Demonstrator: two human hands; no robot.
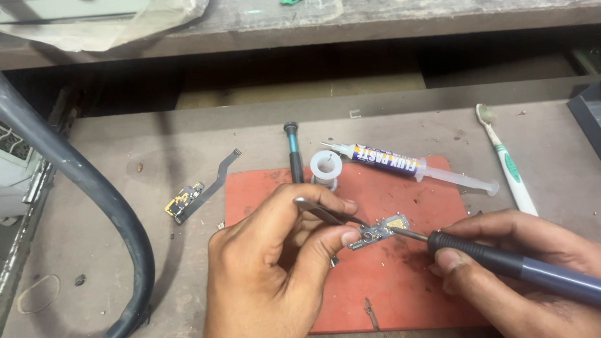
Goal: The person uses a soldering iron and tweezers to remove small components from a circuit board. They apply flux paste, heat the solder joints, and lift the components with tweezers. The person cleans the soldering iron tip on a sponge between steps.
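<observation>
Your left hand (pixel 271 271) is curled in a tight pinch, thumb and forefinger closed on a pair of metal tweezers (pixel 329 214) whose tips reach to the small circuit board (pixel 379 230) and press on its left end. That board lies on the red mat (pixel 387 287), near the mat's middle, between your two hands. Your right hand (pixel 521 274) is wrapped around the dark handle of a soldering iron (pixel 521 267), fingers closed in a pen-like grip, and the iron's thin tip touches the right side of the board. Neither hand is open; both are shut on their tools, with no fingers spread. Behind the board, at the mat's far edge, stands a small white spool (pixel 326 166), and just beside it a dark screwdriver (pixel 294 156) lies pointing away from you. A syringe of paste (pixel 408 165) lies slanted across the mat's far right corner, and a white and green toothbrush (pixel 506 160) rests on the desk (pixel 114 224) to the right of it. To the left of the mat a second small board with a flat ribbon cable (pixel 197 190) lies on the desk, and a thick black hose (pixel 78 179) curves past it along the left side.
</observation>
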